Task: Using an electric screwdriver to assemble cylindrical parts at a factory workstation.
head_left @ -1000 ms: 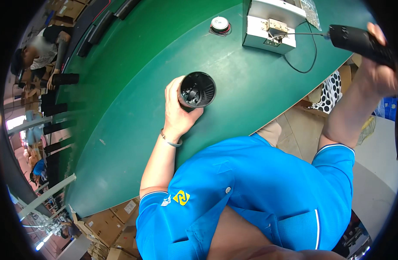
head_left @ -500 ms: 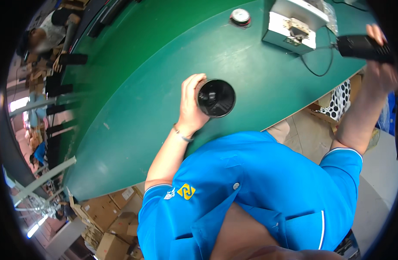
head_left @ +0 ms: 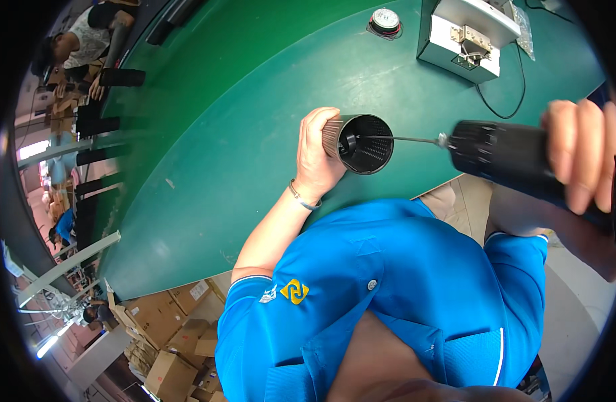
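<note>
My left hand (head_left: pixel 320 149) is wrapped round a black cylindrical housing (head_left: pixel 331 139) above the green table. The housing is tilted, its open mouth facing right, and a perforated inner wall shows inside. My right hand (head_left: pixel 581 151) grips a black electric screwdriver (head_left: pixel 499 153) at the right. Its long thin bit (head_left: pixel 412 139) reaches left into the housing's mouth, and I cannot tell whether the tip touches anything at the bottom.
On the green table (head_left: pixel 268 114) stand a white box-shaped device (head_left: pixel 459 50) with a metal block and cable, and a round speaker-like part (head_left: pixel 386 22) with wires. Cardboard boxes (head_left: pixel 157 321) lie below the near left edge. A co-worker (head_left: pixel 87 40) is at the far left.
My right hand has brought the electric screwdriver left from the far right, and its bit is now inside the housing. My left hand has tilted the housing and shifted it slightly right.
</note>
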The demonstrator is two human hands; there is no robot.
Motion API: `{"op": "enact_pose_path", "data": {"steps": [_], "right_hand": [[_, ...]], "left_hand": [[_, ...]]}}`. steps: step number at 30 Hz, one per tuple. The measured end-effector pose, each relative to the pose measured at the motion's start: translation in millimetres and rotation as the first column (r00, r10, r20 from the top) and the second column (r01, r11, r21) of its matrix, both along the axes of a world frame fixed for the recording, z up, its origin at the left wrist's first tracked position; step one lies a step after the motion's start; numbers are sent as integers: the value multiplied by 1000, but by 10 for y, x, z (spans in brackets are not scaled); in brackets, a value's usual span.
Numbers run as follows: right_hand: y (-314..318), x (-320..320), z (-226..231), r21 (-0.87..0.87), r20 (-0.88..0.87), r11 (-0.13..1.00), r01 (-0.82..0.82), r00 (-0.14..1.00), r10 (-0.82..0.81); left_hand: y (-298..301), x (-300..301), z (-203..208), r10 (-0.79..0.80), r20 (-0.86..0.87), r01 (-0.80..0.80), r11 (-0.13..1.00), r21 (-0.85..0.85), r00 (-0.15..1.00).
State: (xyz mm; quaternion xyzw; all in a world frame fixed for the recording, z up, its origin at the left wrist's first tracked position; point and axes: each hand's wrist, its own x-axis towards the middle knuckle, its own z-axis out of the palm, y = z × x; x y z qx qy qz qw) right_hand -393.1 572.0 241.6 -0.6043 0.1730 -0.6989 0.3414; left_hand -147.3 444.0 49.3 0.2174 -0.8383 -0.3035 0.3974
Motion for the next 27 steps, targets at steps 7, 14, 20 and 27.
{"op": "enact_pose_path", "data": {"steps": [7, 14, 20, 27], "right_hand": [[-201, 317, -242, 29, -54, 982, 188, 981, -187], [-280, 422, -261, 43, -48, 984, 171, 985, -169], [-313, 464, -324, 65, -20, 988, 139, 990, -138], [-187, -17, -88, -37, 153, 983, 178, 973, -170]], "left_hand": [[-4, -14, -12, 21, 59, -19, 999, -42, 998], [16, -27, 17, 31, 55, -29, 999, -29, 998], [-10, -31, -4, 48, 50, -49, 999, 18, 998], [-90, -152, 52, 13, 99, -24, 993, 112, 995]]}}
